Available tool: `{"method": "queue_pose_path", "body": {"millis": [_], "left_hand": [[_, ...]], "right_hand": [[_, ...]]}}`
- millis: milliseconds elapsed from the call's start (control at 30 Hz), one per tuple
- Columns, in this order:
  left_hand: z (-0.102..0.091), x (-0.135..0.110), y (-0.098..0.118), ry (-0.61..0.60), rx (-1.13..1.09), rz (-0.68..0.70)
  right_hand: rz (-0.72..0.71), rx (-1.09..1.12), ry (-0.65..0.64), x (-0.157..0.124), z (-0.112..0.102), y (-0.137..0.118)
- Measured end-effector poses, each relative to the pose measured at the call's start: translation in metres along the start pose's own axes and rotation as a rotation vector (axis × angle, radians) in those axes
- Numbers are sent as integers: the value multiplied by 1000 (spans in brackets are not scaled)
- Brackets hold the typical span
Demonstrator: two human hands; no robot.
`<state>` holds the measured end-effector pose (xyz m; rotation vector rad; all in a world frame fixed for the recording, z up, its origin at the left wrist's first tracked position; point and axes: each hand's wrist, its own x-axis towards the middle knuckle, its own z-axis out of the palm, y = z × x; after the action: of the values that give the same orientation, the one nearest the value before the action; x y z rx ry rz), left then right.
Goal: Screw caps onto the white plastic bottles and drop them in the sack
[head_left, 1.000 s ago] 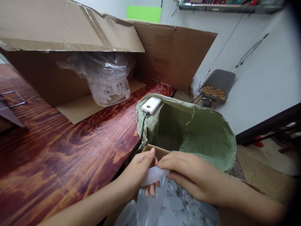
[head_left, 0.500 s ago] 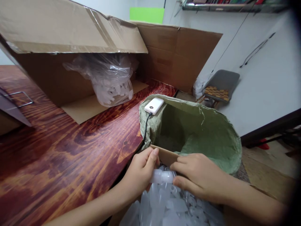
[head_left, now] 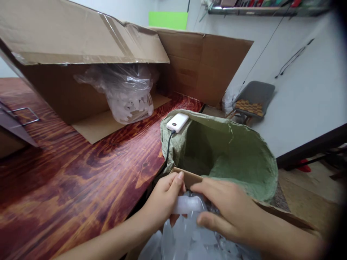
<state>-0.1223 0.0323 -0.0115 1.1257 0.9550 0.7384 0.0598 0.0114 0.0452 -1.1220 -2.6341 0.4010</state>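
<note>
My left hand (head_left: 162,200) and my right hand (head_left: 225,207) meet low in the middle, both closed on one small translucent white plastic tube (head_left: 187,204). The left fingers grip its left end, the right fingers its right end. Right beneath them lies a heap of similar translucent plastic pieces (head_left: 189,242) in a cardboard box (head_left: 189,177) at my lap. Just beyond my hands stands an open green woven sack (head_left: 244,159).
A white power bank (head_left: 177,122) with a black cable rests on the sack's rim. A big open carton (head_left: 81,39) on the red-brown wooden table (head_left: 67,173) holds a clear bag of plastic parts (head_left: 127,97). A grey chair (head_left: 252,97) stands by the wall.
My hands stayed together on the plastic tube, shifting slightly lower over the heap. The view swung a little to the left.
</note>
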Motion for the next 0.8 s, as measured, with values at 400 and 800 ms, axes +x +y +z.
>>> {"method": "queue_pose_path", "body": {"millis": [400, 800], "left_hand": [[-9, -25, 0, 47, 617, 662], [-8, -9, 2, 243, 563, 544]], "right_hand": [[773, 981, -531, 11, 1, -11], [720, 937, -37, 15, -12, 1]]}}
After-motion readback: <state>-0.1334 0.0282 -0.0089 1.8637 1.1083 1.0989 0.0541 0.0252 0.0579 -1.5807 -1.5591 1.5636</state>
